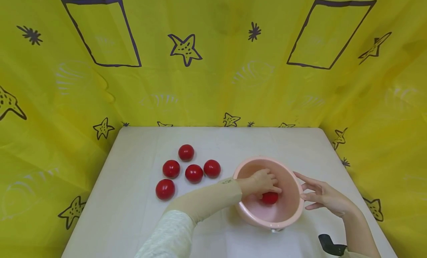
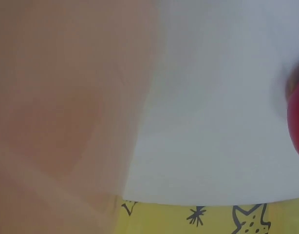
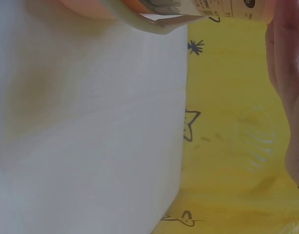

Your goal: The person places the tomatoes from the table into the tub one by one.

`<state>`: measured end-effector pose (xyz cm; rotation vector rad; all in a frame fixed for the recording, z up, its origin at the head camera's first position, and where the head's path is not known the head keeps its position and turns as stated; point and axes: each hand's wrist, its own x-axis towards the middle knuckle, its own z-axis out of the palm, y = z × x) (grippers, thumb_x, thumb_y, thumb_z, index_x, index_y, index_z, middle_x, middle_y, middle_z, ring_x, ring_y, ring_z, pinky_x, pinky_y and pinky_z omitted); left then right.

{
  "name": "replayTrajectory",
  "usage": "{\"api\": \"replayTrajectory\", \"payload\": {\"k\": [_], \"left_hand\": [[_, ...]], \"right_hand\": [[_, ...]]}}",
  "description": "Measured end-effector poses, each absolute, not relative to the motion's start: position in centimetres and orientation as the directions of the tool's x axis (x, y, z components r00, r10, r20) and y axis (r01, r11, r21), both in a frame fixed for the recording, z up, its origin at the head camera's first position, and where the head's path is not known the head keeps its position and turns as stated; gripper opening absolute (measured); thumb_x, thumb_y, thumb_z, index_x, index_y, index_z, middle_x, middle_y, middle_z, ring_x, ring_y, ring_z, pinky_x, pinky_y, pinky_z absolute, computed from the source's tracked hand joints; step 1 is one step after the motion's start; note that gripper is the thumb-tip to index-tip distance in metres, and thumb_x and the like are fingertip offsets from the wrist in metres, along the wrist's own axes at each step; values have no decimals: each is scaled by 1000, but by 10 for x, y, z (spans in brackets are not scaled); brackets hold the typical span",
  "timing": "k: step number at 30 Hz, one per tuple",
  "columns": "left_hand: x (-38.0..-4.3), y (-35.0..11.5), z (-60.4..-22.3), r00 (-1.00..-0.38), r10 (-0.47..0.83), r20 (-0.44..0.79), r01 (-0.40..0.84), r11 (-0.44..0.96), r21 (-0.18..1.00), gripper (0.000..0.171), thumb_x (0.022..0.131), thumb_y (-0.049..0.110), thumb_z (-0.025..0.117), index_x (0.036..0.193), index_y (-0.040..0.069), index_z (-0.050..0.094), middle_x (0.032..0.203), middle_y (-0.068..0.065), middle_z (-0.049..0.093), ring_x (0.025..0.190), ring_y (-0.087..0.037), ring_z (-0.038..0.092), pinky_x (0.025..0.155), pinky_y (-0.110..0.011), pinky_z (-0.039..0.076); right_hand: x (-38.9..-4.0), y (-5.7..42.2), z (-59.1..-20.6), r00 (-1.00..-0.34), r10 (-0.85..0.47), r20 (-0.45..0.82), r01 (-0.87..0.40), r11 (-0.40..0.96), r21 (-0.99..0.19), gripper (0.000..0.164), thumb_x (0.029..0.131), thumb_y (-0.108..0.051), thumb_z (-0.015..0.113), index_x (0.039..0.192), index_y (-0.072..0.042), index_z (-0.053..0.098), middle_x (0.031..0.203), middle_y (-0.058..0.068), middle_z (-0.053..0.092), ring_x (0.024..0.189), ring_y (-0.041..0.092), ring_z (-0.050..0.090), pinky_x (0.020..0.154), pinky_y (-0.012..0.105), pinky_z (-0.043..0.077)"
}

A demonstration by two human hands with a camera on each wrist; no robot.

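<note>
A pink bucket (image 1: 245, 213) stands upright at the right of the white table. My left hand (image 1: 264, 182) reaches down inside it, with fingers and thumb around a smooth red ball (image 1: 269, 198) near the bottom. The hand partly covers this ball. At the bucket's right side, my right hand (image 1: 321, 195) touches the rim with its fingers spread and fairly straight. The right wrist view shows the bucket's printed label (image 3: 227, 9) and its pale handle (image 3: 144, 22) near that hand's edge. Blurred skin fills the left of the left wrist view.
Several red balls (image 1: 194, 174) lie loosely grouped left of the bucket, one (image 1: 165, 189) nearest the front. A red ball (image 2: 298, 119) also shows at the left wrist view's edge. Yellow patterned cloth (image 1: 213, 76) surrounds the white table (image 1: 133, 169) at the back and sides.
</note>
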<state>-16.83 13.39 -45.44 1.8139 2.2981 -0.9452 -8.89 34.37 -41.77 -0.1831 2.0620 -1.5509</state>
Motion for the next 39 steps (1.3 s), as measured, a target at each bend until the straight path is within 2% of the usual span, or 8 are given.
{"api": "replayTrajectory", "payload": {"k": [8, 11, 15, 19, 25, 30, 35, 39], "left_hand": [[-172, 120, -435, -245, 946, -213, 967, 221, -131, 64, 87, 41, 57, 142, 39, 25, 145, 12, 30, 132, -8, 23, 108, -29, 16], [-172, 108, -424, -268, 951, -155, 963, 261, -66, 64, 86, 42, 57, 141, 39, 26, 144, 13, 30, 133, -10, 21, 109, -31, 16], [-170, 84, -413, -351, 932, -90, 936, 351, -24, 67, 83, 46, 59, 141, 36, 28, 143, 12, 33, 133, -12, 22, 109, -35, 19], [-165, 59, -410, -447, 894, -30, 894, 446, -37, 68, 81, 50, 60, 140, 33, 31, 138, 7, 38, 126, -14, 30, 105, -40, 26], [-153, 16, -412, -581, 808, 95, 810, 585, -23, 64, 80, 53, 57, 135, 29, 37, 128, 3, 45, 116, -16, 39, 101, -42, 31], [-141, -26, -414, -702, 695, 154, 708, 705, 41, 68, 79, 56, 56, 138, 28, 38, 132, -1, 45, 121, -19, 38, 102, -44, 31], [-135, -65, -428, -812, 548, 200, 577, 805, 137, 72, 72, 52, 67, 134, 25, 43, 128, -5, 48, 117, -22, 42, 100, -48, 32], [-133, -93, -446, -883, 415, 222, 451, 880, 149, 73, 68, 48, 72, 131, 22, 46, 125, -7, 48, 115, -25, 44, 98, -49, 33]], "right_hand": [[-89, 343, -415, -835, -420, -355, 216, 343, -914, 61, 91, -10, 53, 143, -30, 29, 101, 9, 50, 82, 14, 60, 70, 43, 53], [-89, 342, -415, -836, -408, -366, 226, 353, -908, 61, 91, -11, 54, 144, -28, 28, 101, 10, 49, 82, 15, 60, 71, 44, 52], [-89, 341, -416, -836, -393, -384, 243, 362, -900, 60, 91, -13, 54, 144, -27, 29, 102, 9, 49, 83, 14, 60, 72, 46, 51], [-89, 342, -417, -832, -410, -373, 235, 349, -907, 60, 91, -11, 53, 143, -29, 30, 101, 8, 50, 83, 15, 61, 73, 46, 51], [-90, 342, -416, -830, -417, -370, 230, 348, -909, 58, 92, -11, 53, 140, -37, 33, 101, 8, 50, 83, 14, 61, 73, 46, 51], [-92, 342, -417, -827, -425, -368, 226, 347, -910, 59, 92, -11, 52, 141, -36, 32, 102, 9, 50, 83, 14, 61, 73, 46, 51], [-92, 342, -420, -821, -455, -344, 209, 322, -924, 60, 92, -9, 51, 143, -32, 29, 101, 7, 51, 83, 12, 62, 73, 48, 50], [-91, 343, -421, -822, -467, -327, 201, 299, -933, 60, 92, -7, 50, 143, -31, 28, 100, 4, 53, 83, 12, 62, 73, 48, 50]]}}
